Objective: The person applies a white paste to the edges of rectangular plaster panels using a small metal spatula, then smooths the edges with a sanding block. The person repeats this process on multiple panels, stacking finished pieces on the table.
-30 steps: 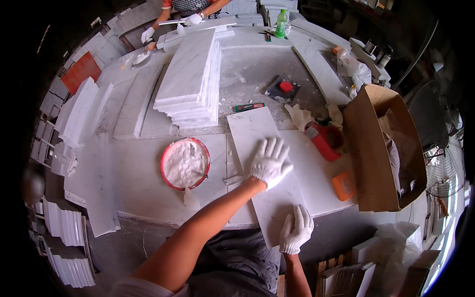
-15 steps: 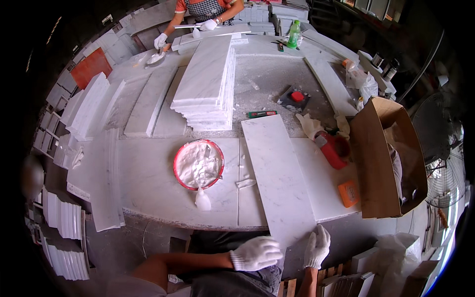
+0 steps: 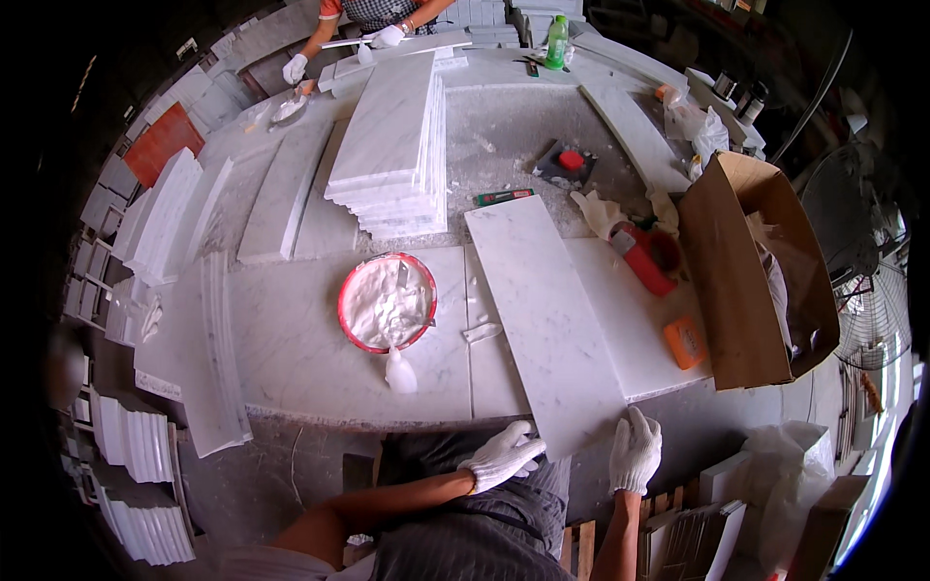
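A long white marble slab (image 3: 542, 310) lies at an angle on the stone worktable (image 3: 291, 349), its near end sticking out past the table's front edge. My right hand (image 3: 635, 450), in a white glove, grips the slab's near right corner. My left hand (image 3: 504, 455), also gloved, has its fingers spread and pointing right, with the fingertips at the slab's near left corner. My body is just below the hands.
A red bowl of white paste (image 3: 387, 302) sits left of the slab. Behind it is a stack of marble slabs (image 3: 392, 155). A cardboard box (image 3: 756, 271), red tool (image 3: 644, 257) and orange block (image 3: 685, 341) lie right. Another person's gloved hands (image 3: 387, 34) work at the far end.
My left hand came off the top of the slab and dropped back to its near edge. My right hand stayed at the near right corner.
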`<action>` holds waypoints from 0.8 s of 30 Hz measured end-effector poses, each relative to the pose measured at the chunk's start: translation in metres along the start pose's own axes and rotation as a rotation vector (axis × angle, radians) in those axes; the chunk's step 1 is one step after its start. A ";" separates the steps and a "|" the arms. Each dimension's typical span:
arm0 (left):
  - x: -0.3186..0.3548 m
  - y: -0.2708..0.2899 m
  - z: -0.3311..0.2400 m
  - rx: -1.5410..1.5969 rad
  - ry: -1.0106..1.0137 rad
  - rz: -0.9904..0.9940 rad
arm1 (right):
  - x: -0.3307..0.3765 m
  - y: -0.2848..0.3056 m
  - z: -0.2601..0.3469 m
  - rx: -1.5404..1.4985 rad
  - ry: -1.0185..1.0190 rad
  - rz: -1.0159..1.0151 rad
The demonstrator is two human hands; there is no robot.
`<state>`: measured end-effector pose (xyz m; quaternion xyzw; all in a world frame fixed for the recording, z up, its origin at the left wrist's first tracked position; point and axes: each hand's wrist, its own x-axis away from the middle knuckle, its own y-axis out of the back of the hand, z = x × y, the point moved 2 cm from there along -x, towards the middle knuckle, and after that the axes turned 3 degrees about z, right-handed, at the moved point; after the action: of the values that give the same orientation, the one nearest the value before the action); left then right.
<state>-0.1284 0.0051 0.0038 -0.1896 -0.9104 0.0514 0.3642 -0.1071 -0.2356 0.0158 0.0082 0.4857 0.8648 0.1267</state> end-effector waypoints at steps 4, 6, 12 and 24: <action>-0.003 0.002 0.001 -0.022 0.004 0.010 | 0.000 0.000 0.007 -0.034 -0.029 0.017; -0.001 0.008 0.000 -0.091 0.028 0.032 | 0.001 0.000 0.005 -0.024 -0.014 0.018; 0.007 0.020 0.017 -0.617 -0.262 0.005 | -0.020 -0.003 0.060 -0.134 0.213 -0.174; 0.043 0.038 0.016 -0.696 -0.540 -0.269 | -0.083 -0.173 0.158 -0.001 0.697 0.119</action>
<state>-0.1566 0.0578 0.0109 -0.1605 -0.9522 -0.2578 0.0322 0.0311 -0.0361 -0.0377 -0.2591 0.4979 0.8219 -0.0971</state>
